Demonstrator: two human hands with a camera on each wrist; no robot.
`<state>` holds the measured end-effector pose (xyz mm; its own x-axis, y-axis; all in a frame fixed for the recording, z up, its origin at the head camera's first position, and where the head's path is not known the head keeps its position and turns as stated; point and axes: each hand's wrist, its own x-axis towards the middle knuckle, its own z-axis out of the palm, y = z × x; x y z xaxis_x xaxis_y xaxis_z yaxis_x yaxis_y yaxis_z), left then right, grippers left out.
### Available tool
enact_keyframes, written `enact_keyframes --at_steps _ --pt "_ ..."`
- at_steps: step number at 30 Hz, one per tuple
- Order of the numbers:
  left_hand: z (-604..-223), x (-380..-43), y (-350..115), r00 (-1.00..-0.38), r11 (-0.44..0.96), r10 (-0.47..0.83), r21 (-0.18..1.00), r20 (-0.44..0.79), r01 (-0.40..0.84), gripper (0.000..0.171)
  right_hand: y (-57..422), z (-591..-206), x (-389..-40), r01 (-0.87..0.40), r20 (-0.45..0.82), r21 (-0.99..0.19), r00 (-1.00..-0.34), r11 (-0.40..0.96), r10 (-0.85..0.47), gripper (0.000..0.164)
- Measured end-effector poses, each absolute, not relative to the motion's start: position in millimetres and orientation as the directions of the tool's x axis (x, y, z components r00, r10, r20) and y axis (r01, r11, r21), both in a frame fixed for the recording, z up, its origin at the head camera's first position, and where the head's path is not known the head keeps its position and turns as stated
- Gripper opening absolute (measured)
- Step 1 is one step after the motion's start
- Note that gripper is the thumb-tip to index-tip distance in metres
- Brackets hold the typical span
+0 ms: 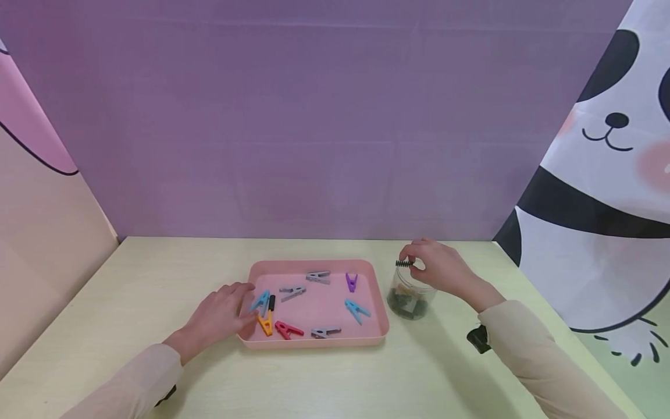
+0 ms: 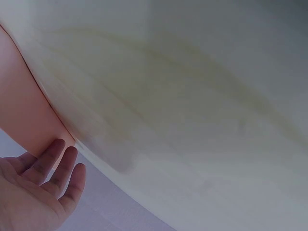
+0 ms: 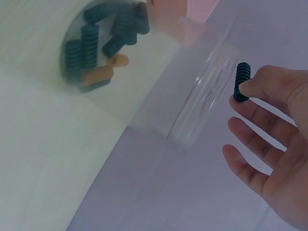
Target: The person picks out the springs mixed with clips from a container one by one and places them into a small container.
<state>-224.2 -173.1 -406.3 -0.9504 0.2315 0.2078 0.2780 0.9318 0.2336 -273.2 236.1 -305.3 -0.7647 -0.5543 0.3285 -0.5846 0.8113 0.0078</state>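
Observation:
Between thumb and index finger my right hand (image 1: 437, 265) pinches a small dark green coil spring (image 3: 243, 77). It is held above the open mouth of a clear jar (image 1: 410, 302). Several more dark green springs (image 3: 89, 45) and a few tan pieces (image 3: 98, 74) lie at the jar's bottom. At the left end of a pink tray (image 1: 314, 343), my left hand (image 1: 222, 311) touches the rim with loosely extended fingers (image 2: 74, 187). Clothespins lie in the tray, among them a yellow one (image 1: 265, 325), a red one (image 1: 288, 330) and a purple one (image 1: 351, 282).
Blue clothespins (image 1: 357, 311) and grey clothespins (image 1: 293, 293) are also spread in the tray. A thin piece with a black end (image 1: 271, 302) lies near its left side. The jar stands just right of the tray on a pale table (image 1: 314, 384), with a purple backdrop (image 1: 314, 116) behind.

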Motion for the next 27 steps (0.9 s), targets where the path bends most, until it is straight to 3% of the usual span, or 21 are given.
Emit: enact_keyframes --at_steps 27 --pt "-406 -224 -172 -0.953 0.933 0.227 0.235 0.202 0.272 0.059 256 -322 -273 -0.567 0.278 -0.024 -0.795 0.824 -0.539 0.018"
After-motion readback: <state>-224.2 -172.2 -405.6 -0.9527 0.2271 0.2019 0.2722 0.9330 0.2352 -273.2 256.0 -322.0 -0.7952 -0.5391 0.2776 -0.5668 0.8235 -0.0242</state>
